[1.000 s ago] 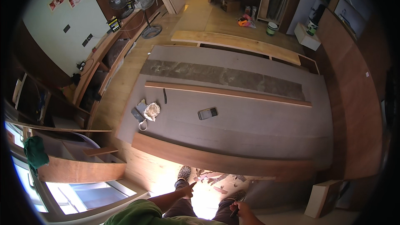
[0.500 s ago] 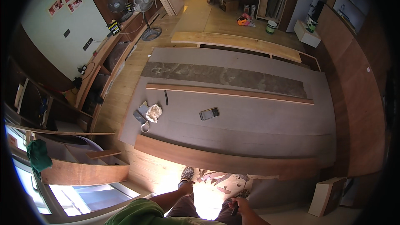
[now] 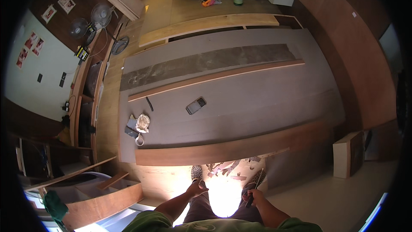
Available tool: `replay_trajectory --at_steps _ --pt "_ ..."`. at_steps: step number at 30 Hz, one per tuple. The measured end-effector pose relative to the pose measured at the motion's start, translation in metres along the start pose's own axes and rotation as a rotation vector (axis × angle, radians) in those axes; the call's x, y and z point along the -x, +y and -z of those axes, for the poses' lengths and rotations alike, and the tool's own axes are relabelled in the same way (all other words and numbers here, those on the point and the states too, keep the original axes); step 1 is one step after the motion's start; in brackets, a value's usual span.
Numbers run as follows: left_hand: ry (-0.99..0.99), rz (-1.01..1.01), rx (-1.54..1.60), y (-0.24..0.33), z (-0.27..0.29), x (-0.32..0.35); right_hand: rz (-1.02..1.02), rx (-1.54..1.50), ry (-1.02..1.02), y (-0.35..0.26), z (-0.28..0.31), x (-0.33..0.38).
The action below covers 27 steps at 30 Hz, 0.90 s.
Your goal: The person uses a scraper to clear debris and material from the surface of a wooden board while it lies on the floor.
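Dark-handled tool (image 3: 249,200), grey panel (image 3: 257,99) ahead, wood floor (image 3: 109,111) alongside.

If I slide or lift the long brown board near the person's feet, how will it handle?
The brown board is long and narrow, so it may sag or swing if lifted at one end. Its broad face looks smooth, so fingers could slip. Lying flat, it probably won't roll.

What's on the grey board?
Phone, thin wooden strip, mottled strip, black stick, pale ring, grey block, whitish round item, brown plank along the near side. Board beneath them is hidden.
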<state>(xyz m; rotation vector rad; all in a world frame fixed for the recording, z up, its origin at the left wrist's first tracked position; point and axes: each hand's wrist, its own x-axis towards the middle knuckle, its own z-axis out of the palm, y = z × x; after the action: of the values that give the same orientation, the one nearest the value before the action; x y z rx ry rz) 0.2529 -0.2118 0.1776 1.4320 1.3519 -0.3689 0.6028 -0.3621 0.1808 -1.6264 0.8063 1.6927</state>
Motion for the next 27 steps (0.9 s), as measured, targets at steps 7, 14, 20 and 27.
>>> replay_trajectory --at_steps 7,14,20,27 --pt "-0.082 -0.047 -0.067 0.039 -0.007 -0.023 -0.044 -0.052 0.031 0.026 0.035 -0.025" --pt "-0.062 -0.040 -0.166 0.059 -0.017 -0.040 0.055 -0.048 -0.059 0.013 0.047 -0.007" --pt "-0.141 -0.124 -0.268 0.089 -0.021 -0.056 0.072 -0.055 -0.033 0.003 0.064 -0.005" --pt "-0.024 -0.261 -0.241 0.132 0.002 -0.072 0.014 0.194 -0.031 0.003 0.061 0.002"
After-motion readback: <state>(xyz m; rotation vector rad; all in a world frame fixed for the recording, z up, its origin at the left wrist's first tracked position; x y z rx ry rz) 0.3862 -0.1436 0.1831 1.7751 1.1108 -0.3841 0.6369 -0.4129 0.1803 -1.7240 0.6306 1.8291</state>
